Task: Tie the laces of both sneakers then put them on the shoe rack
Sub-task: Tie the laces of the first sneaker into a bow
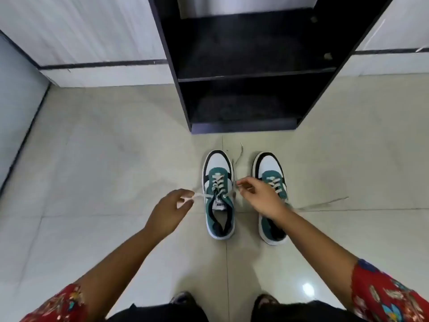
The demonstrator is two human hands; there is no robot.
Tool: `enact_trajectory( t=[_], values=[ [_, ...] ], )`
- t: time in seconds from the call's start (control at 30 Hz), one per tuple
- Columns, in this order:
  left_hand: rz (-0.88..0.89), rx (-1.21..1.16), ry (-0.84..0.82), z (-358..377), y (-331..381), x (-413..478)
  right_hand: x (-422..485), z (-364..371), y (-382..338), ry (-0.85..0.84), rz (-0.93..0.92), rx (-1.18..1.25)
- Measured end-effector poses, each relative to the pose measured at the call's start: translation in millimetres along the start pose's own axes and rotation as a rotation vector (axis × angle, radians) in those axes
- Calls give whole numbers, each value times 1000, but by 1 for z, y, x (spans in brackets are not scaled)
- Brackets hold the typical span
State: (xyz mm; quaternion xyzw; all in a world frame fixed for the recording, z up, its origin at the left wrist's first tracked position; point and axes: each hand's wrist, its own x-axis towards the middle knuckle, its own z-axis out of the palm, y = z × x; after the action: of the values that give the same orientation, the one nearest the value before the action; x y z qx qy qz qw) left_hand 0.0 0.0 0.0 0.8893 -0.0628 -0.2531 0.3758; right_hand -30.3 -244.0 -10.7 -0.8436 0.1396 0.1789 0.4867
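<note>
So the left sneaker [218,194] sits mid-floor [116,159], toe pointing at the shoe rack [243,73], with the left hand [170,212] and right hand [260,197] each pinching a lace end, pulled out sideways across its long axis, while the right sneaker [272,182] waits just beside, laces loose.

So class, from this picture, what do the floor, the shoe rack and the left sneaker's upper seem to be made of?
Floor: glossy pale tile, probably ceramic; grout lines and a light reflection show.
Shoe rack: flat black boards with a matte finish, likely laminated wood.
Left sneaker: smooth white and black panels, leather-like; the green panels look matte, perhaps suede; flat woven laces.
</note>
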Motion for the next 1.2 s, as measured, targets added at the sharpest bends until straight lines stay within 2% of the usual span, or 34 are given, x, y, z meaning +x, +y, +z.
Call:
enact_trajectory(
  t=[0.1,0.17,0.33,0.4,0.53,0.6,0.7,0.8,0.9,1.03,1.2],
  values=[
    [108,148,57,19,-20,16,12,23,12,-37,-66,-120],
    [149,165,43,32,-25,23,14,37,20,-83,-101,-218],
    [224,229,138,54,-27,28,11,46,28,109,-182,-477],
    [253,244,159,56,-28,30,10,45,29,125,-168,-487],
    [246,249,122,53,-30,34,10,34,23,85,-104,-349],
    [224,224,116,47,-30,34,9,21,19,70,-72,-354],
    [198,283,116,40,-28,32,6,3,21,-29,-60,-613],
    [198,271,107,42,-17,32,7,15,19,-70,-168,-775],
    [227,335,137,43,-8,35,10,35,12,9,-213,-674],
    [274,383,220,38,-11,37,9,25,12,104,-165,-575],
    [148,300,291,30,-34,35,1,11,23,97,4,-441]
  ],
)
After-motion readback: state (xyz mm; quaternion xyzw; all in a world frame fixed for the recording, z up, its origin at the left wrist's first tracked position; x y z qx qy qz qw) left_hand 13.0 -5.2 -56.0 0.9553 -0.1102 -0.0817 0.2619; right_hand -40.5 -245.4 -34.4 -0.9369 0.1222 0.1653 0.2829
